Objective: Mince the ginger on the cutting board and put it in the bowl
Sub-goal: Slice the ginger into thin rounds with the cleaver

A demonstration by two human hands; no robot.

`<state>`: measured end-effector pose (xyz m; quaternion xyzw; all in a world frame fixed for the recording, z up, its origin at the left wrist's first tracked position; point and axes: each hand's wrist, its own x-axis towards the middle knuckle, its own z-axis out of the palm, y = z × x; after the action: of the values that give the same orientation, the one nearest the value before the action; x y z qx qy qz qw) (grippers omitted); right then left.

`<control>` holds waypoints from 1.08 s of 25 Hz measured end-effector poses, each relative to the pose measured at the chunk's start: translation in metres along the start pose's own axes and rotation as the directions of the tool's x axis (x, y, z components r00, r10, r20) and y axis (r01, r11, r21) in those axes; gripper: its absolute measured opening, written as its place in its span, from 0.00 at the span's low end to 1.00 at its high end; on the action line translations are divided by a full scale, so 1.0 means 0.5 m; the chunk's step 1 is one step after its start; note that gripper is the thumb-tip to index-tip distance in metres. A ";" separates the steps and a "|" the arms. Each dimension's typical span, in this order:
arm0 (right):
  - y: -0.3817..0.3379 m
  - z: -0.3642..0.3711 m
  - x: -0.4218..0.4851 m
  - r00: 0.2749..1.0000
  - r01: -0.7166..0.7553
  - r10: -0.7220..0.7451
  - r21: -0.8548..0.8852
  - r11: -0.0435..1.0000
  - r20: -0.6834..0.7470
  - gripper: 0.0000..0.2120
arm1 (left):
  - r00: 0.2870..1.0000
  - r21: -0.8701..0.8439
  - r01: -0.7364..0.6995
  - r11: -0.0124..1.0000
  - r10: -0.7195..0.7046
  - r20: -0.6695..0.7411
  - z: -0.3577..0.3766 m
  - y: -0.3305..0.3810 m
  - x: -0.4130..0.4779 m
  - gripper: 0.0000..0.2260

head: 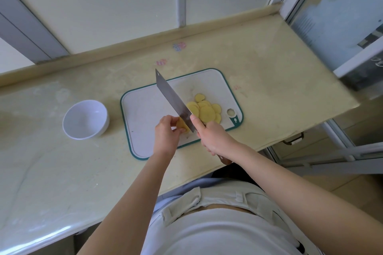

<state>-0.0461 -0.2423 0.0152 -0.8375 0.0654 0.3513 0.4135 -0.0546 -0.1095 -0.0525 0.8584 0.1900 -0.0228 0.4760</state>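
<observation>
A white cutting board (145, 109) with a teal rim lies on the counter. Several yellow ginger slices (207, 111) are piled on its right half. My left hand (166, 133) pinches a remaining ginger piece (182, 124) near the board's front edge. My right hand (213, 137) grips the handle of a cleaver (173, 97), thumb along the blade. The blade stands on edge just right of the held piece, pointing away from me. An empty white bowl (86, 119) sits left of the board.
The beige countertop (269, 80) ends at a front edge just behind my hands and at a right edge near a glass door (342, 27). A raised ledge (145, 39) runs along the back under the window panels.
</observation>
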 end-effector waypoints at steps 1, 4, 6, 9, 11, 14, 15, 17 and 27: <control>-0.005 0.002 0.001 1.000 0.001 -0.001 0.001 1.000 -0.002 0.29 | 1.000 0.000 -0.003 1.000 0.003 0.001 -0.001 0.000 0.001 0.10; -0.009 0.009 0.001 1.000 0.005 -0.005 0.004 1.000 -0.010 0.29 | 1.000 0.005 -0.012 1.000 0.012 0.005 -0.004 -0.002 0.004 0.10; -0.006 0.011 -0.003 1.000 0.005 -0.005 0.019 1.000 -0.021 0.29 | 1.000 -0.004 -0.015 1.000 0.015 0.008 -0.005 -0.001 0.004 0.10; 0.006 0.016 -0.009 1.000 -0.008 0.009 0.035 0.999 -0.021 0.28 | 0.999 -0.011 0.008 1.000 -0.007 0.031 -0.010 0.000 0.011 0.11; 0.021 0.017 -0.017 0.999 -0.026 0.028 0.061 0.998 -0.030 0.28 | 0.998 -0.011 0.022 1.000 -0.022 0.052 -0.013 -0.001 0.019 0.12; 0.048 0.017 -0.035 0.998 -0.038 0.040 0.046 0.998 -0.049 0.28 | 0.998 -0.008 0.024 1.000 -0.023 0.058 -0.013 0.000 0.020 0.12; 0.055 0.017 -0.040 0.998 -0.038 0.040 0.032 0.999 -0.057 0.28 | 0.998 -0.007 0.022 1.000 -0.022 0.057 -0.012 0.000 0.019 0.12; 0.060 0.018 -0.044 0.997 -0.037 0.039 0.022 0.999 -0.070 0.29 | 0.998 0.002 0.020 1.000 -0.020 0.054 -0.010 0.003 0.016 0.11; 0.019 0.029 -0.003 0.994 -0.103 0.105 0.059 0.993 -0.039 0.29 | 0.999 0.043 -0.018 0.999 0.016 0.037 -0.004 0.004 0.011 0.10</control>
<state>-0.0590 -0.2381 0.0040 -0.8280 0.1273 0.3528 0.4168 -0.0493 -0.1073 -0.0509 0.8695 0.1736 -0.0385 0.4608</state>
